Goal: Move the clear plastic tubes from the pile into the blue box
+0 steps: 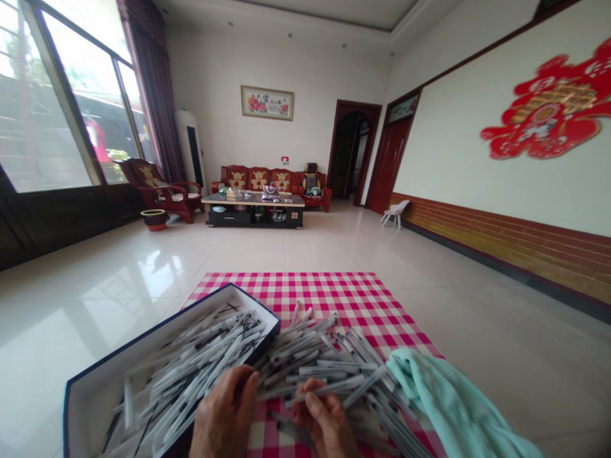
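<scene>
From the head view, our right hand has a pen pinched between thumb and fingers, just over the loose pile of pens on the pink checked cloth. Our left hand is curled in narrow by the blue-edged box full of more pens; can't tell if it's gripping anything. Mint towel sits right of the pile.

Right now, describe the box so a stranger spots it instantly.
Find the pink checked tablecloth in the foreground. At its left lies the open box, beside a loose pile of pens. Unlike the pens and mint cloth, it has straight white inner walls and a dark blue rim.
</scene>
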The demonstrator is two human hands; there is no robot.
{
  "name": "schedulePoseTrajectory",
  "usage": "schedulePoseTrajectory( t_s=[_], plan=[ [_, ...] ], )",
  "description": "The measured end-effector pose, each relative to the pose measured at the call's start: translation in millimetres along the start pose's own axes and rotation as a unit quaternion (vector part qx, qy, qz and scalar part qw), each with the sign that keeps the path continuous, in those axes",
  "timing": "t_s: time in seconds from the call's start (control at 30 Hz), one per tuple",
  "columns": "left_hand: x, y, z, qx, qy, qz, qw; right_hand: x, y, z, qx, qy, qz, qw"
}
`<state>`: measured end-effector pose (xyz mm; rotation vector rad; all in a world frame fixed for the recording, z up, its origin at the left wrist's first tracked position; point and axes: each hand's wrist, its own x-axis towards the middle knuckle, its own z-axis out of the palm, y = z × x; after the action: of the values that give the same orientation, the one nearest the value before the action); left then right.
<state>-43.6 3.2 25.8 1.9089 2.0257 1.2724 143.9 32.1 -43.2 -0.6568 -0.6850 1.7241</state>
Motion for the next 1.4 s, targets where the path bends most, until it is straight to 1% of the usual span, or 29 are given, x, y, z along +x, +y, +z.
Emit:
schedulePoseTrajectory(
  t_s=[0.03, 0.1, 0.2, 0.3, 0.37, 0.43, 0.53, 0.6, 0.63, 0.7, 0.77, 0.87, 0.93, 1.0, 1.07, 1.17, 1.27, 1.33, 1.4],
  plan=[
    [3.3, -6.6, -5.5, 0.031, 0.023, -0.009, 0.999, -0.1, 0.1, 0.3, -0.002, 0.002, 0.000, 1.000],
    [8.1, -20.4, -12.8, 0.099, 0.046, -0.036, 0.993, -0.6, 0.4, 1.3, -0.005, 0.009, -0.004, 1.000],
    [11.4, -36.9, -15.1, 0.178, 0.042, -0.060, 0.981, -1.4, 1.4, 2.7, -0.011, 0.015, -0.010, 1.000],
    [11.2, -40.5, -12.2, 0.206, 0.033, -0.049, 0.977, -1.2, 2.0, 2.6, -0.019, 0.016, -0.008, 1.000],
    [9.4, -34.2, -9.4, 0.183, 0.036, -0.026, 0.982, -0.8, 1.5, 1.9, -0.021, 0.013, -0.002, 1.000],
    [5.8, -22.4, -5.1, 0.123, 0.029, 0.017, 0.992, -0.7, 0.2, 1.6, -0.021, 0.001, 0.004, 1.000],
    [-3.1, -1.9, 7.3, 0.016, -0.021, 0.086, 0.996, -1.7, -2.3, 2.6, -0.023, -0.016, 0.006, 1.000],
    [-10.3, 8.9, 19.0, -0.032, -0.054, 0.117, 0.991, -2.7, -3.4, 3.8, -0.024, -0.020, 0.002, 1.000],
    [-13.9, 12.6, 25.3, -0.048, -0.061, 0.128, 0.989, -3.0, -3.6, 4.4, -0.023, -0.022, -0.001, 0.999],
    [-20.1, 16.4, 36.8, -0.066, -0.065, 0.139, 0.986, -3.4, -3.6, 5.0, -0.018, -0.030, -0.008, 0.999],
    [-24.5, 16.3, 45.2, -0.078, -0.071, 0.136, 0.985, -3.3, -3.2, 5.2, -0.016, -0.036, -0.015, 0.999],
    [-26.6, 14.0, 49.2, -0.087, -0.088, 0.110, 0.986, -3.6, -2.8, 5.4, -0.030, -0.026, -0.010, 0.999],
    [-25.0, 14.0, 45.6, -0.083, -0.100, 0.095, 0.987, -4.2, -2.9, 6.0, -0.033, -0.005, -0.002, 0.999],
    [-21.3, 16.4, 37.2, -0.078, -0.117, 0.083, 0.987, -4.6, -3.0, 6.7, -0.028, 0.015, 0.001, 0.999],
    [-15.7, 19.7, 25.1, -0.076, -0.136, 0.066, 0.986, -4.4, -3.5, 6.9, -0.019, 0.028, 0.002, 0.999],
    [-5.7, 21.7, 5.9, -0.081, -0.151, 0.022, 0.985, -3.6, -5.3, 6.8, 0.004, 0.040, 0.006, 0.999],
    [3.5, 15.9, -8.8, -0.100, -0.159, -0.034, 0.982, -3.3, -8.1, 7.9, 0.028, 0.039, 0.009, 0.999],
    [8.3, 8.2, -16.4, -0.127, -0.146, -0.078, 0.978, -3.3, -9.5, 9.1, 0.044, 0.037, 0.009, 0.998],
    [12.4, -1.3, -24.1, -0.178, -0.128, -0.121, 0.968, -3.2, -9.9, 9.6, 0.055, 0.032, 0.008, 0.998]
  ],
)
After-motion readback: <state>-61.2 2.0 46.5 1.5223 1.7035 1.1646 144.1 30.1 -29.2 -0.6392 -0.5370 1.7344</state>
